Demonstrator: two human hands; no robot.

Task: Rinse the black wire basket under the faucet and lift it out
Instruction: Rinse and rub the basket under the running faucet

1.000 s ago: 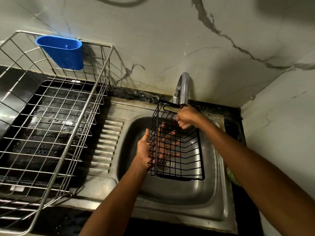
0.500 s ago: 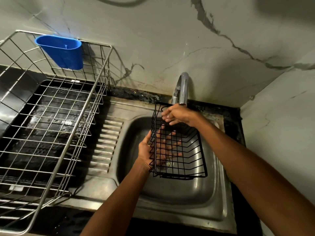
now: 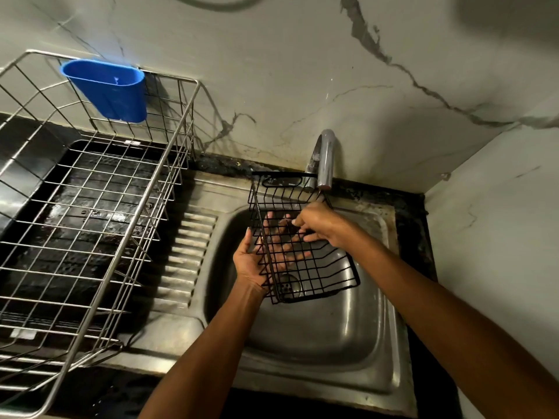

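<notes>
Item counts at the sink

One black wire basket (image 3: 305,237), one faucet (image 3: 325,160), one steel sink (image 3: 332,343), one silver dish rack (image 3: 90,207), one blue plastic cup (image 3: 106,93), two hands: left hand (image 3: 252,261), right hand (image 3: 322,223)

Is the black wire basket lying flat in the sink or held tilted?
Tilted. The black wire basket is held above the sink, far end raised near the faucet, left hand supporting it from outside.

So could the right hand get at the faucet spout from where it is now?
Probably yes. The right hand is inside the black wire basket, just below the faucet. Only the basket's open top rim lies between them; the left hand supports the basket from outside.
</notes>
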